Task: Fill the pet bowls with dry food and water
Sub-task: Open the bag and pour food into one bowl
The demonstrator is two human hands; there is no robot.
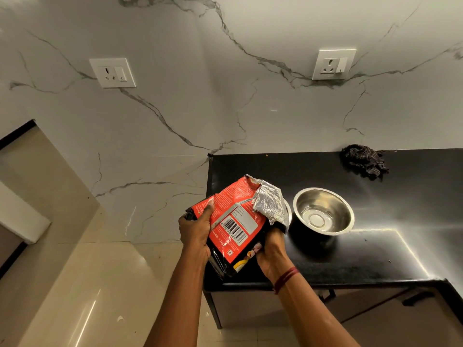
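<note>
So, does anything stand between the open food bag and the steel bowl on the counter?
Nothing visible does. The red and black food bag is held just left of the round steel bowl, its foil mouth on that side.

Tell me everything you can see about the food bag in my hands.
The food bag is a crinkled pouch, red-orange and black with a barcode label, silver foil inside. Its open top points up and right, in front of a partly hidden steel bowl. The left hand grips its left edge, the right hand its lower right side, above the black counter's left end.
</note>
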